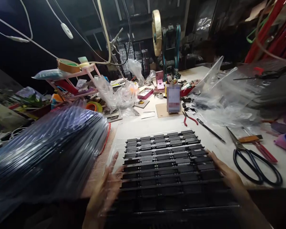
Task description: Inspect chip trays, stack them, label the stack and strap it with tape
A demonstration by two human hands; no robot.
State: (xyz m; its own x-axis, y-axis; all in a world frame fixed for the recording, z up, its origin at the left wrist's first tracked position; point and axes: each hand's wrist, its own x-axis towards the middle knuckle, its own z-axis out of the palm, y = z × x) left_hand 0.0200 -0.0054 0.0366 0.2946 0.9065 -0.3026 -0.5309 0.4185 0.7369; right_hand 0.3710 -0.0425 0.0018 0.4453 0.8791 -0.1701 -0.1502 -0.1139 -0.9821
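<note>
Between my two hands is a clear plastic tray [116, 147] carrying rows of black comb-toothed parts [166, 157]. My left hand [111, 178] grips the tray's left side, with fingers showing through the clear plastic. On the right edge, my right hand [226, 173] is closed around the side, its fingers partly hidden beneath. The tray's near end reaches past the table's front edge and fades into shadow. Left of it lies a big stack of clear trays [69, 143] with dark contents. Large black-handled scissors [249, 159] lie to the right of my right hand.
Beyond the tray are red-handled pliers [189, 118], a black pen [211, 130] and a blurred-out phone-like object [173, 98]. Clear plastic bags [228, 98] pile up at right. A pink rack [73, 74] holds tape rolls at left. A hand press [170, 47] stands at the back; cables hang overhead.
</note>
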